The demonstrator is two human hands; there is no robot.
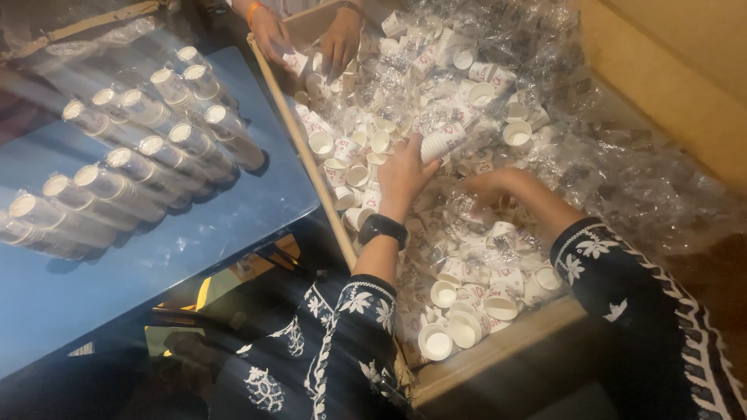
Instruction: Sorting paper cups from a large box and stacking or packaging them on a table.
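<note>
Held cup stack [442, 141]: short stack of white paper cups with red print, held tilted, mouths toward the upper right, above the bin.
Loose cups [459, 311]: small, white, scattered in the bin among clear plastic wrap; many lie mouth-up.

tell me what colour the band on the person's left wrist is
Black, on the left wrist, clearest in the head view.

Box [498, 342] packed w/ loose paper cups [459, 311] & plastic wrap [622, 171], no bare gaps. Co-worker's hands [311, 43] block far end. Wrapped cup stacks [148, 167] crowd blue surface [117, 280]; near part open.
</note>
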